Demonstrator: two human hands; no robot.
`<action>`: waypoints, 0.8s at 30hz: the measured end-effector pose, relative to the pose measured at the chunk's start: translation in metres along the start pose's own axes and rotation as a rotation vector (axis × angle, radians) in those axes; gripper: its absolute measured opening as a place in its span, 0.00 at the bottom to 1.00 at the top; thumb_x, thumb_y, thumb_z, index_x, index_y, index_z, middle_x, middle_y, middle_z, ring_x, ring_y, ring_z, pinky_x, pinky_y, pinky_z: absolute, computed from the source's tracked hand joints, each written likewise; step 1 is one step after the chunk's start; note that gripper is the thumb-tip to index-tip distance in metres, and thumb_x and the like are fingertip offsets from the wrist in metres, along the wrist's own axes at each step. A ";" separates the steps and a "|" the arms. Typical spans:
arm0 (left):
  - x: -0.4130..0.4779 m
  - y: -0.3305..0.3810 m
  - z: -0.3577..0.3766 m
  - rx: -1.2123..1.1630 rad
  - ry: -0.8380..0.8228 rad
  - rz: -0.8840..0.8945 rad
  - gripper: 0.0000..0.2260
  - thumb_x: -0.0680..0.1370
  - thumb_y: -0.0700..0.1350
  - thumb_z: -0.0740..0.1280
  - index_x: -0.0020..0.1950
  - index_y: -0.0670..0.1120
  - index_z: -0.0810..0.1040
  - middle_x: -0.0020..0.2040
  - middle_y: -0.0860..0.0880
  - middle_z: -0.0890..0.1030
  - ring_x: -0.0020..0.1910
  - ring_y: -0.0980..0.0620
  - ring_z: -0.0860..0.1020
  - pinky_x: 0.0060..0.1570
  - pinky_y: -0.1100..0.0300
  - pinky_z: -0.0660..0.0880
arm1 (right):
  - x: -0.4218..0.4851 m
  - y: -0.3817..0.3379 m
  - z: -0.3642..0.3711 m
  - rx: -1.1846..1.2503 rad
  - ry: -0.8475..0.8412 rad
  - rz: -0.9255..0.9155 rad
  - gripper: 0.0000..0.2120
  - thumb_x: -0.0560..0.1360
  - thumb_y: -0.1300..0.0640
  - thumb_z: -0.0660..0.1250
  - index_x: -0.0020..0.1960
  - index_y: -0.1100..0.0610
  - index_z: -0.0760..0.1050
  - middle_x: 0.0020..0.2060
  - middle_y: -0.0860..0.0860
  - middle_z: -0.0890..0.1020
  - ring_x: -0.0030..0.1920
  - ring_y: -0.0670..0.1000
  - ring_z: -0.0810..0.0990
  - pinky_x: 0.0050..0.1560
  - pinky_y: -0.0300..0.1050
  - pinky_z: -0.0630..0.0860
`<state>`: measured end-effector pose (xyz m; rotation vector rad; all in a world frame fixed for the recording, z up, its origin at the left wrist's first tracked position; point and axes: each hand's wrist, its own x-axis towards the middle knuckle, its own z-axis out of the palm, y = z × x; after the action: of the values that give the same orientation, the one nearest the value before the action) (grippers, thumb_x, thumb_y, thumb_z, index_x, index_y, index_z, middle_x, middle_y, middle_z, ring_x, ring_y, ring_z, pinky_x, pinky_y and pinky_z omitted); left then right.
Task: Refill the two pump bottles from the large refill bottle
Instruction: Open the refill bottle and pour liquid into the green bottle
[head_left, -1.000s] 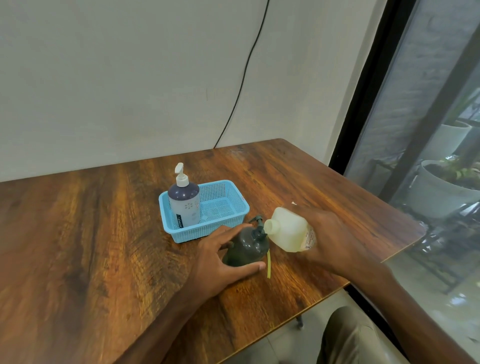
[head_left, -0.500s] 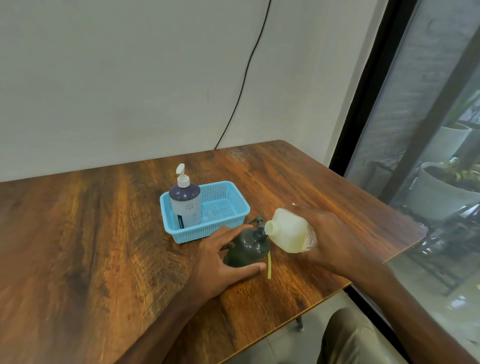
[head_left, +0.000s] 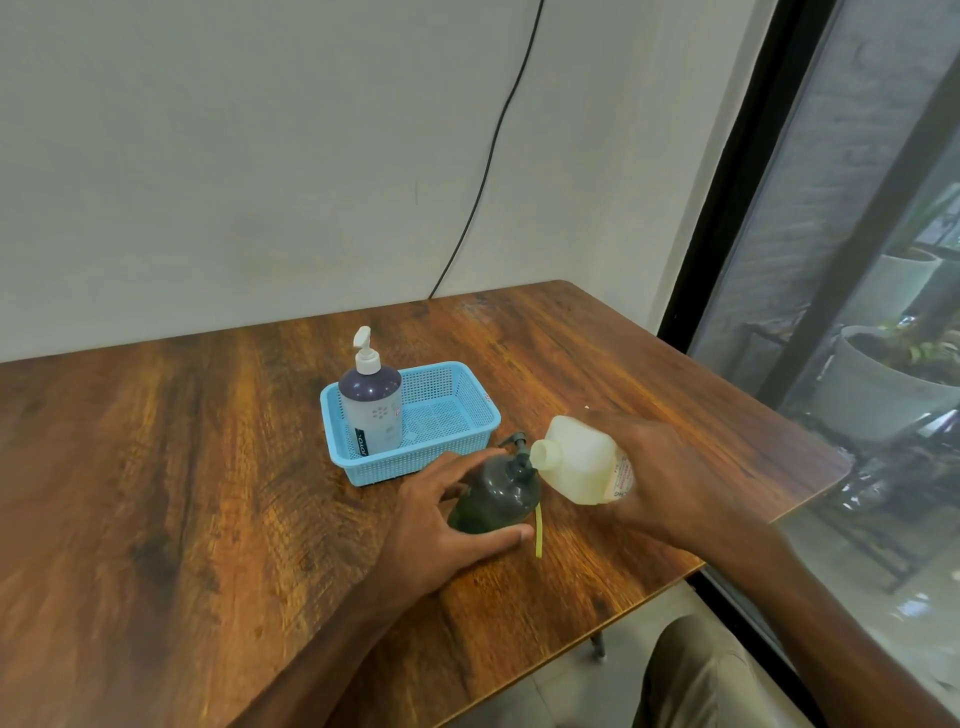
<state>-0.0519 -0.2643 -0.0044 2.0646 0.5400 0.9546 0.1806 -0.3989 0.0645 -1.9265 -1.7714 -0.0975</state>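
A wooden table (head_left: 156, 493) fills the left and middle of the view, its far edge against a pale wall. Toward the middle stands a blue basket (head_left: 467, 431). The purple bottle (head_left: 370, 410) stands upright in the basket's left end, its white pump on top.

Just near and right of the basket, the left hand (head_left: 441, 525) holds the green bottle (head_left: 493, 493) on the table. Its thumb lies along the bottle's near side and its fingers wrap the far-left side. A dark pump head (head_left: 514, 452) shows at the top of the green bottle. A yellow tube (head_left: 540, 535) runs down to the table just right of the bottle. Whether that pump is seated in the neck or loose I cannot tell.

Right of this, the refill bottle (head_left: 582, 462) is off the table and tipped on its side. Its uncapped mouth points left, right beside the pump head and the green bottle's top. The right hand (head_left: 660, 467) grips the bottle's base end, fingers curled round it. No stream of liquid can be made out.

A black cable (head_left: 488, 156) runs down the wall behind the table. At the far right, a dark-framed window (head_left: 727, 208) shows white plant pots (head_left: 872, 384) outside. A trousered knee (head_left: 696, 670) shows near the bottom edge.
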 end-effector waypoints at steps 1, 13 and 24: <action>0.000 0.000 0.000 0.001 -0.001 0.002 0.33 0.66 0.58 0.85 0.68 0.68 0.75 0.65 0.67 0.79 0.67 0.65 0.76 0.60 0.71 0.77 | 0.000 0.001 0.000 -0.007 0.002 -0.001 0.40 0.65 0.47 0.82 0.72 0.42 0.68 0.65 0.44 0.79 0.65 0.44 0.75 0.64 0.49 0.76; -0.001 0.001 0.000 -0.008 -0.002 -0.008 0.32 0.66 0.57 0.85 0.65 0.70 0.75 0.64 0.73 0.78 0.66 0.67 0.76 0.58 0.74 0.75 | 0.002 0.006 0.002 0.002 -0.016 -0.019 0.37 0.66 0.44 0.81 0.71 0.43 0.71 0.64 0.42 0.80 0.64 0.46 0.78 0.61 0.52 0.79; -0.001 0.000 0.002 -0.029 0.010 -0.022 0.32 0.66 0.57 0.86 0.65 0.67 0.76 0.63 0.68 0.80 0.65 0.66 0.77 0.59 0.72 0.76 | 0.003 0.002 -0.002 -0.014 -0.018 -0.023 0.36 0.65 0.47 0.82 0.70 0.46 0.73 0.63 0.44 0.81 0.63 0.45 0.77 0.59 0.44 0.75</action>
<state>-0.0510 -0.2656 -0.0051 2.0247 0.5498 0.9546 0.1833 -0.3971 0.0672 -1.9223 -1.8099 -0.1006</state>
